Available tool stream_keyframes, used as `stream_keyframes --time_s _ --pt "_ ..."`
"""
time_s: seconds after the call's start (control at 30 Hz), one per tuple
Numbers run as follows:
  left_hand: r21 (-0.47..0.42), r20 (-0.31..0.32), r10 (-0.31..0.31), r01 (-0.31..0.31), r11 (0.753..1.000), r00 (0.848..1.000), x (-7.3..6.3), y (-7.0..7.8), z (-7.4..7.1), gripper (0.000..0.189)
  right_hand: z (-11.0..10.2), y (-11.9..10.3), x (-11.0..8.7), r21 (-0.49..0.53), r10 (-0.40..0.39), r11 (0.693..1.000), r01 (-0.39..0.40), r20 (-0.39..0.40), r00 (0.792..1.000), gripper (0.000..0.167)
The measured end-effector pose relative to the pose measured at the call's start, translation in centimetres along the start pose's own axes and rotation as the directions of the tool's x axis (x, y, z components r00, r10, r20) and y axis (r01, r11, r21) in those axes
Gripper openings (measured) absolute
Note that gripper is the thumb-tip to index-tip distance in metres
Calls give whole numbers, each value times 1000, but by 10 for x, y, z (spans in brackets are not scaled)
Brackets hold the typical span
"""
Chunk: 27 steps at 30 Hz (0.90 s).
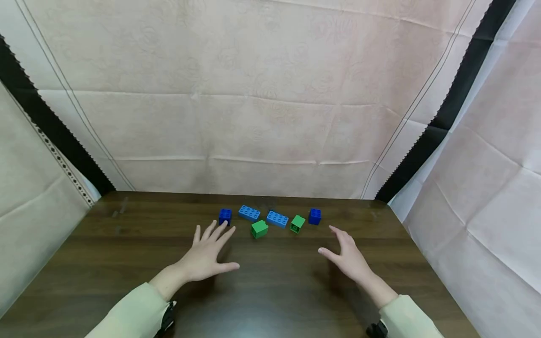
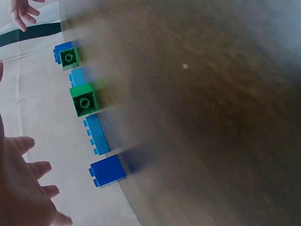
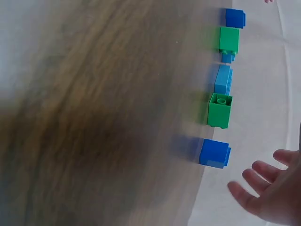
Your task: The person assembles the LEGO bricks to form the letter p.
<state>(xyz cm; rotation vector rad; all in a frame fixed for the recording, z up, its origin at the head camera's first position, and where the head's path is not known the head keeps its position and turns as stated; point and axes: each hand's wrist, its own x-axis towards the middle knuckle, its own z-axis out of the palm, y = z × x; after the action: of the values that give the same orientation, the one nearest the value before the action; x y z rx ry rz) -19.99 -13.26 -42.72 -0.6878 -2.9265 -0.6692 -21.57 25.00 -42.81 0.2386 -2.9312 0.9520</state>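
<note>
Spread above the table, my left hand (image 1: 204,257) holds nothing, its fingertips overlapping the left dark blue brick (image 1: 225,216) in the head view. My right hand (image 1: 348,257) also has straight, spread fingers and nothing in them; nearest to it is the right dark blue brick (image 1: 314,216). Between those two lie a pair of long light blue bricks, one on the left (image 1: 249,212) and one on the right (image 1: 277,219). A green brick (image 1: 259,229) rests in front of them. Another green brick (image 1: 297,224), tipped with its hollow underside showing, sits beside the right dark blue one.
The brown wooden table (image 1: 270,281) has its far edge just behind the bricks. A pale fabric wall (image 1: 253,117) rises behind that edge, and further fabric panels (image 1: 486,197) with black strips stand at the sides.
</note>
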Motion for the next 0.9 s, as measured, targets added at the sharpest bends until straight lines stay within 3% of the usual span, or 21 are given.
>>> stream_keyframes --time_s 0.17,0.4,0.63,0.9 --pt "-120 13 -60 61 991 998 14 2 4 90 3 0 13 193 80 978 -73 -28 996 72" --pt "-273 20 -136 137 952 990 34 9 10 90 14 -3 33 324 153 938 -126 -57 987 58" --pt "-370 24 -194 189 910 981 52 10 14 86 30 -10 57 372 153 919 -134 -21 988 62" --pt "-387 57 -210 216 896 976 69 11 28 79 44 -17 73 359 178 917 -172 17 984 68"
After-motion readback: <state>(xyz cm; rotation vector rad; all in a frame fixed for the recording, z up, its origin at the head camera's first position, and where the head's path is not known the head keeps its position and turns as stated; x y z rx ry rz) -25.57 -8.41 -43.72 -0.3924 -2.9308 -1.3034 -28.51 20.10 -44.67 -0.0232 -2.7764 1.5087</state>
